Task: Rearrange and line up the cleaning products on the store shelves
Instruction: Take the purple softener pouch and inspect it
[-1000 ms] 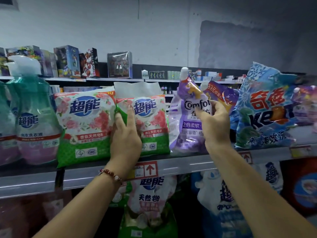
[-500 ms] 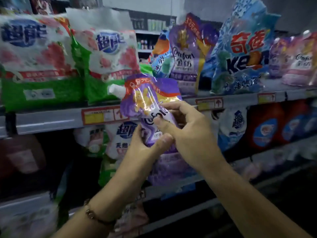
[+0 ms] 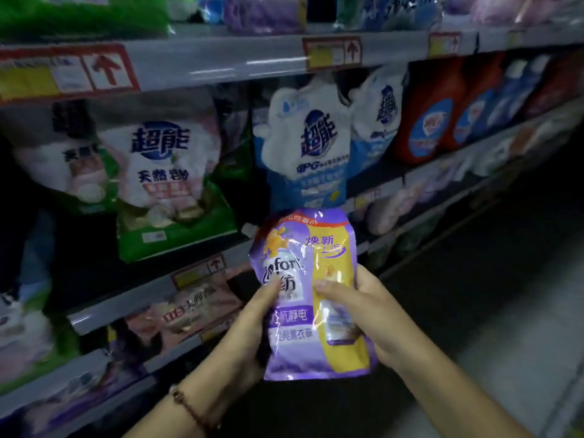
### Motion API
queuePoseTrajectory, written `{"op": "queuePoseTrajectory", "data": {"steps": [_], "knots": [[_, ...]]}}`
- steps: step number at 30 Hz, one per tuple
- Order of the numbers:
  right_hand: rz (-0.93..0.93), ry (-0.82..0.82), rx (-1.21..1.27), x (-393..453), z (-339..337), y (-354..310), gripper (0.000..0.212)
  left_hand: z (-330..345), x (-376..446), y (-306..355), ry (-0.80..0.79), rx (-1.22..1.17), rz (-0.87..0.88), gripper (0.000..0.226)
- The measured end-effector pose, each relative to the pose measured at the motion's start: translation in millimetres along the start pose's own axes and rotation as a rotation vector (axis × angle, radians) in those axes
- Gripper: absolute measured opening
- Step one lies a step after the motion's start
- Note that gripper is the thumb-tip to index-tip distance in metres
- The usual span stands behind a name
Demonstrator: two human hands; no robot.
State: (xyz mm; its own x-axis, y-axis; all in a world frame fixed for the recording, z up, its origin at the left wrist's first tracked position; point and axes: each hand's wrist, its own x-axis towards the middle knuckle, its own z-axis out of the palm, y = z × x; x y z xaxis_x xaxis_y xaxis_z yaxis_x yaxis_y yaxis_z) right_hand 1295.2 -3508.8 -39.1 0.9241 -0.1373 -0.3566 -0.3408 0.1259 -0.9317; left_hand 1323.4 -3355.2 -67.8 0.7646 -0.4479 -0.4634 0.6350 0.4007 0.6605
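Dim store aisle, stocked shelves (image 3: 221,63) beyond fingers. Purple softener pouch (image 3: 311,279) upright, long axis vertical, label facing camera. Left hand (image 3: 252,327), right hand (image 3: 363,311) grip pouch sides, thumbs on front.

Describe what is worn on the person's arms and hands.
Both forearms are bare, with no sleeves in view and no gloves on the hands. The left wrist carries a thin bracelet of dark reddish-brown beads. The right hand and its wrist show no rings, watch or bands.

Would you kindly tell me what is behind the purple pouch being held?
Behind the glossy purple-and-yellow softener pouch show the blue-and-white detergent bag's top and shelf edge; the bag's base is covered.
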Motion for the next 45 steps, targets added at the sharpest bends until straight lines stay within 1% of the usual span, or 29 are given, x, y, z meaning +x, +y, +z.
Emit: {"op": "queuePoseTrajectory", "data": {"steps": [1,3,5,7,10,12,14,16,19,20,22,24,26,28,30,32,36,38,40,41,43,45], "knots": [[-0.031,0.026,-0.079,-3.9,3.1,5.7,0.024,-6.1,-2.9,-3.4,0.01,-0.025,-0.06,0.054],[-0.113,0.043,-0.341,-11.4,13.0,13.3,0.02,-22.0,-3.7,-10.2,0.03,-0.083,-0.11,0.068],[-0.168,0.026,-0.603,-20.4,29.9,21.3,0.023,-37.8,-4.2,-16.7,0.021,-0.129,-0.121,0.068],[-0.186,0.036,-0.699,-30.4,49.8,28.0,0.025,-49.6,-8.8,-18.5,-0.001,-0.139,-0.131,0.066],[-0.171,0.086,-0.706,-38.4,68.2,40.1,0.022,-65.4,-15.5,-17.1,-0.04,-0.109,-0.167,0.067],[-0.132,0.113,-0.621,-41.0,72.7,51.9,0.02,-75.4,-17.4,-14.6,-0.07,-0.069,-0.198,0.068],[-0.1,0.163,-0.449,-44.4,74.8,64.4,0.021,-83.4,-20.0,-13.5,-0.075,0.041,-0.183,0.064],[-0.061,0.219,-0.214,-47.8,74.3,76.7,0.018,-85.9,-23.1,-12.0,-0.076,0.162,-0.134,0.051],[0.006,0.352,0.185,-53.0,73.1,98.9,0.015,-84.5,-34.8,-3.8,-0.196,0.467,0.02,0.032],[0.02,0.378,0.328,-53.6,72.4,106.0,0.022,-83.2,-38.7,-1.4,-0.234,0.577,0.072,0.027],[0.049,0.396,0.594,-54.6,70.8,116.8,0.041,-77.0,-45.8,2.3,-0.295,0.728,0.115,0.024],[0.118,0.366,0.789,-55.5,66.0,120.9,0.04,-65.8,-49.7,2.3,-0.384,0.815,0.122,0.023],[0.153,0.344,0.886,-55.1,55.4,124.8,0.037,-48.5,-51.1,0.3,-0.449,0.909,0.169,0.021],[0.16,0.382,0.922,-52.8,38.3,128.3,0.037,-26.9,-47.4,-5.0,-0.477,1.004,0.226,0.021],[0.16,0.41,0.942,-50.4,16.3,128.1,0.04,-4.8,-38.4,-14.0,-0.497,1.061,0.235,0.027],[0.157,0.369,0.952,-49.7,-11.3,121.8,0.047,19.4,-26.5,-26.2,-0.51,1.094,0.241,0.033],[0.124,0.326,0.893,-48.7,-83.3,107.9,0.052,72.9,7.3,-59.2,-0.523,1.051,0.259,0.019],[0.091,0.362,0.83,-46.8,-124.5,99.6,0.055,101.8,30.5,-77.1,-0.504,1.012,0.258,0.018],[0.035,0.434,0.682,-45.6,-167.3,87.2,0.057,132.1,54.2,-96.2,-0.477,0.921,0.228,0.028],[-0.002,0.473,0.596,-44.7,-189.7,79.1,0.05,147.7,65.6,-106.5,-0.475,0.843,0.193,0.033],[-0.068,0.497,0.419,-43.9,-230.0,57.4,0.026,178.4,88.4,-127.5,-0.493,0.69,0.115,0.038],[-0.117,0.495,0.23,-39.6,-259.8,30.7,0.014,203.6,110.2,-142.6,-0.509,0.592,0.079,0.044]]}}
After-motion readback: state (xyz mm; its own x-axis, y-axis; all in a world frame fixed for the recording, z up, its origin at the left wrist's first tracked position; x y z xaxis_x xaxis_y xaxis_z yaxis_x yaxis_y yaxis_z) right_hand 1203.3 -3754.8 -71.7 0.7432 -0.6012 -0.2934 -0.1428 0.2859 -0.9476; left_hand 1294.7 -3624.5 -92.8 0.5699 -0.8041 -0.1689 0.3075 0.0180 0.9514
